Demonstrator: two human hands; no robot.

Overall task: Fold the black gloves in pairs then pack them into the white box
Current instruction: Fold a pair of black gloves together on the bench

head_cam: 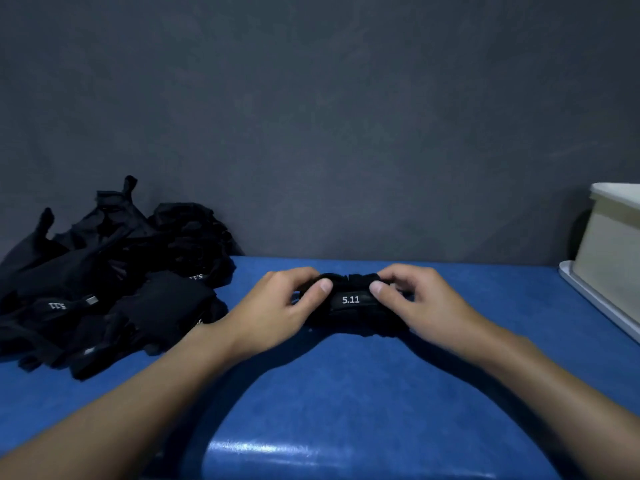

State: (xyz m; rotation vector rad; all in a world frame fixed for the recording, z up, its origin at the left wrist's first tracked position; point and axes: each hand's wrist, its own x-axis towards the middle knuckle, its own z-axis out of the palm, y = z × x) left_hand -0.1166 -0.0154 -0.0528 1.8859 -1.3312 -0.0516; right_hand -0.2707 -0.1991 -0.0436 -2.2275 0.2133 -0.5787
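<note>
A folded bundle of black gloves with a white "5.11" label lies on the blue table in the middle. My left hand grips its left end, fingers curled over the top and thumb pressed near the label. My right hand grips the right end the same way. A loose pile of black gloves is heaped at the left against the wall. The white box stands at the right edge, only partly in view, its inside hidden.
A grey wall runs behind the table. The white box stands on a white lid or tray at the table's right edge. A glossy reflection shows on the blue surface near the front.
</note>
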